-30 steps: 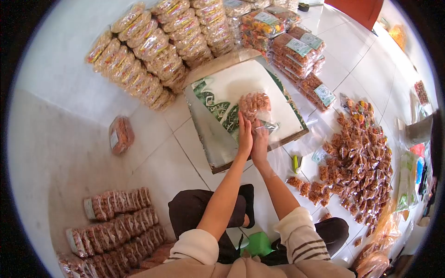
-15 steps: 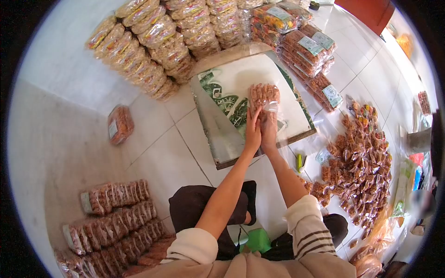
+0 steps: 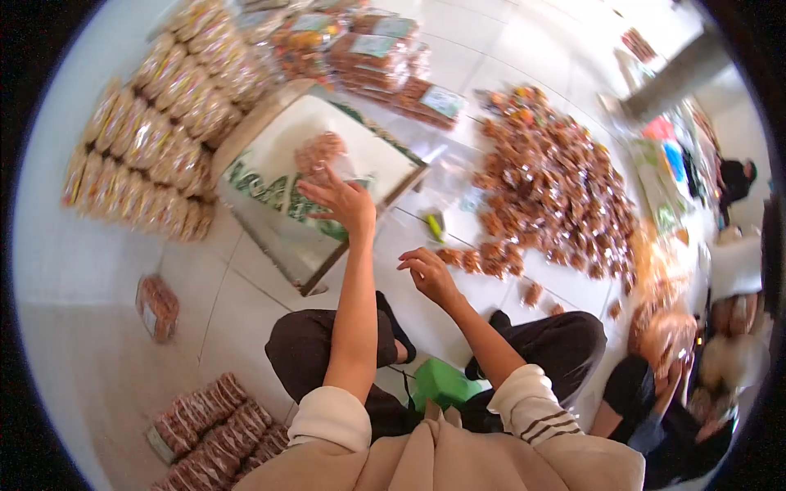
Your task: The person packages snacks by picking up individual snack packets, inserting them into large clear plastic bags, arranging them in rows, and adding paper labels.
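Note:
A clear plastic pack of brown snack pieces (image 3: 318, 153) lies on the white top of a low table (image 3: 282, 127). My left hand (image 3: 342, 200) is open with spread fingers over the pack's near end; whether it touches the plastic I cannot tell. My right hand (image 3: 430, 274) is off the table, above the floor, its fingers loosely bent and holding nothing. Close beyond it is a yellow-green stapler (image 3: 434, 227). To its right spreads a big heap of small wrapped brown snacks (image 3: 557, 184).
Stacked snack packs (image 3: 143, 127) stand at the back left, and labelled packs (image 3: 372, 53) behind the table. More filled packs (image 3: 209, 425) lie at the lower left. A green object (image 3: 442, 383) sits between my legs. Another person's hands (image 3: 671, 380) show at the right.
My right hand has left the pack and moved right and down toward me. My left hand has opened over the pack. The view has turned to the right.

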Motion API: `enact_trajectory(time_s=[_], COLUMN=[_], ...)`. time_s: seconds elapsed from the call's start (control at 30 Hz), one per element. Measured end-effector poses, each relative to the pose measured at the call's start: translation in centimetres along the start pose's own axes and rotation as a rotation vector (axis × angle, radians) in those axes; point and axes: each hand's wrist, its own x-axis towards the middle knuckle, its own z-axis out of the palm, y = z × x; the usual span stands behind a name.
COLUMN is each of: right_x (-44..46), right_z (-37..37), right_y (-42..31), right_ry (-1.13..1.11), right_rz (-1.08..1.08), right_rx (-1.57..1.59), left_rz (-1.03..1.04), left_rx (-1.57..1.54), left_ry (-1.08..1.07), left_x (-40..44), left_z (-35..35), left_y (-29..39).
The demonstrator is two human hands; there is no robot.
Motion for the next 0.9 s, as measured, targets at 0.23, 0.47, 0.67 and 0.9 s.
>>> enact_trajectory(time_s=[0.23, 0.47, 0.67, 0.9], right_x=[-7.0, -14.4, -14.2, -14.7], right_z=[-10.2, -10.2, -8.8, -9.1], right_y=[4.6, 14.1, 17.6, 19.5], right_ry=[0.710, 1.074, 0.811, 0.618], right_rz=[0.435, 1.093, 1.247, 1.268], right_rx=[-0.134, -0.134, -0.338, -0.309], left_rz=[0.876, 0.892, 0.815, 0.787], left_rx=[-0.711, -0.467, -0.121, -0.163], left_ry=[0.033, -0.541, -0.673, -0.720], left_x=[-10.8, -20.7, -23.7, -23.1], left_z=[-0.6, 16.6, 20.5, 22.3], left_y=[14.2, 10.2, 4.8, 4.7])
